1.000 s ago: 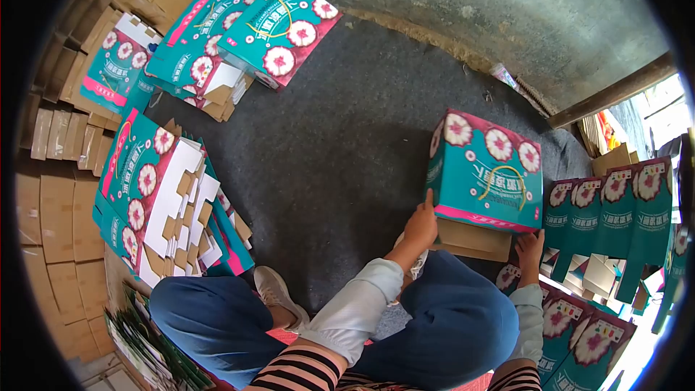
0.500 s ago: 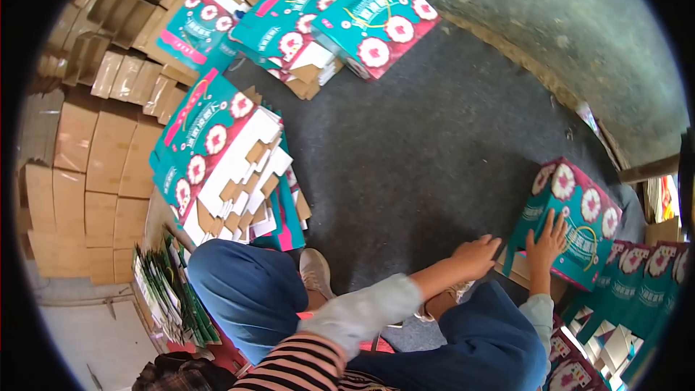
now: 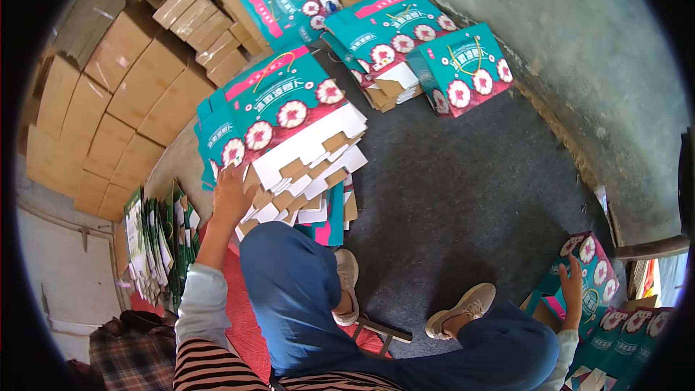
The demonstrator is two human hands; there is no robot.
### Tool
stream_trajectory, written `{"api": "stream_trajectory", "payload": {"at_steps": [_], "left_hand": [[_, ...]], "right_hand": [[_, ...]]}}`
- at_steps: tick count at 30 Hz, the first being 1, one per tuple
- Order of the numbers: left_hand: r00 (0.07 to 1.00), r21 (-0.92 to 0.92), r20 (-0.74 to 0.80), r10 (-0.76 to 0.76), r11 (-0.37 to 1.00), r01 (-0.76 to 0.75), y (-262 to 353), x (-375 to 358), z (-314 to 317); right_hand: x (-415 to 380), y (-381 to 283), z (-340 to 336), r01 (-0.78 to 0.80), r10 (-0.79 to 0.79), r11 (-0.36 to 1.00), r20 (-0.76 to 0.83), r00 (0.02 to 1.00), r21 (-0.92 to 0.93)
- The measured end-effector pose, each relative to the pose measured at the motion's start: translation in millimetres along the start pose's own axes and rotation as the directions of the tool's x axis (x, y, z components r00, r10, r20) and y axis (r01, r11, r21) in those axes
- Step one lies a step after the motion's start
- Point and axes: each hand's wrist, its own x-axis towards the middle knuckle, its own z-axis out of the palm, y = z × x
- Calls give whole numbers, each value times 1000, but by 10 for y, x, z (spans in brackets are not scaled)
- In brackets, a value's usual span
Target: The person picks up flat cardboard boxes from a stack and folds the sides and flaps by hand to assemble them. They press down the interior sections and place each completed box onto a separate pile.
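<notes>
My left hand [image 3: 230,199] is at the near-left corner of a stack of flat teal gift boxes [image 3: 279,94] printed with white flower-like rounds. Its thumb and fingers are apart, touching the stack's edge beside overlapping white and brown cardboard flaps [image 3: 308,177]. On the far right, my right hand [image 3: 570,293] rests with fingers stretched out against a folded-up gift box [image 3: 595,275] of the same print. That box's lower part is partly hidden by the hand and my knee.
More flat teal boxes [image 3: 391,29] and one standing gift box [image 3: 463,69] with a yellow handle sit at the back. Brown cartons [image 3: 137,87] are piled left. Green-and-white flat packs [image 3: 156,246] lean nearby. Several boxes [image 3: 615,340] line the lower right. A concrete wall [image 3: 565,36] bounds the right.
My left hand has moved from near the right-hand box across to the flat stack on the left. My right hand stays at the box. The view has turned left.
</notes>
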Motion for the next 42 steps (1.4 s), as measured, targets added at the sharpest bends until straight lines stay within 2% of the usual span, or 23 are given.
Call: {"api": "stream_trajectory", "payload": {"at_steps": [1, 3, 5, 9, 13, 16, 19, 20, 21, 22, 23, 24, 25, 26, 27, 28, 29, 30, 32, 34, 36, 38, 42], "left_hand": [[998, 61, 38, -53, 997, 50, -105, -19, 125], [983, 132, 125, -131, 985, 115, -335, 3, 484], [984, 52, 132, -123, 992, 117, -309, 55, 584], [990, 28, 135, -40, 999, 37, -444, 328, 891], [980, 86, 185, 79, 992, -96, -581, 501, 1037], [963, 82, 224, 149, 982, -171, -661, 594, 1082], [951, 2, 201, 236, 970, -241, -811, 644, 1217], [949, -19, 59, 308, 951, -308, -919, 639, 1372], [928, -94, 27, 371, 925, -367, -1012, 711, 1468], [920, -84, -23, 391, 916, -392, -1069, 709, 1567], [941, -106, 19, 337, 937, -334, -1102, 764, 1662], [910, -33, -115, 398, 914, -404, -1106, 739, 1680], [918, -11, -89, 386, 921, -389, -1055, 771, 1638], [915, 116, -149, 375, 926, -360, -1053, 818, 1730], [921, 128, -150, 359, 931, -342, -961, 906, 1697], [936, 137, -143, 322, 943, -303, -915, 918, 1679], [954, 153, -132, 268, 957, -247, -935, 870, 1651], [951, 255, -135, 276, 938, -236, -946, 895, 1647], [947, 244, -138, 292, 936, -253, -901, 873, 1392], [922, 218, -190, 338, 930, -296, -917, 869, 1285], [872, 189, -302, 385, 921, -342, -998, 937, 1226], [808, 266, -393, 440, 895, -358, -1038, 1010, 937], [779, 299, -462, 423, 902, -313, -1005, 1172, -216]], "right_hand": [[-106, -555, -221, 29, -40, 991, 78, 996, 130], [-402, -1564, -629, 88, -131, 972, 195, 972, 216], [-687, -2189, -891, 224, -260, 955, 191, 947, 195], [-1091, -3075, -1081, 454, -464, 886, 197, 864, 95], [-1109, -3339, -679, 398, -457, 889, 358, 814, 227], [-1115, -3350, -447, 475, -263, 847, 587, 766, -240], [-1090, -3348, -414, 407, -167, 871, 613, 772, -276], [-1045, -3228, -411, 409, -265, 895, 530, 806, -175], [-1000, -3029, -425, 412, -342, 907, 424, 839, -83], [-868, -2880, -477, 431, -416, 875, 115, 902, -222], [-711, -2713, -581, 392, -484, 838, -184, 855, -380], [-602, -2611, -712, 181, -376, 886, -430, 821, -428], [-590, -2540, -843, -24, -286, 906, -652, 702, -423], [-739, -2578, -815, 47, -203, 939, -440, 875, -341], [-795, -2667, -729, 115, -155, 968, -171, 973, -223], [-889, -2656, -555, 382, -360, 913, 156, 920, -145], [-943, -2659, -452, 370, -238, 919, 553, 798, -138], [-953, -2755, -354, 367, -82, 920, 850, 521, -136], [-991, -2752, -199, 412, -170, 877, 643, 747, -247], [-1000, -2850, -221, 392, -219, 825, 409, 886, -408], [-899, -2893, -243, 338, -152, 819, 393, 907, -463], [-892, -2901, -222, 342, -134, 809, 417, 899, -478], [-836, -3087, -156, 445, -217, 808, 507, 834, -386]]}}
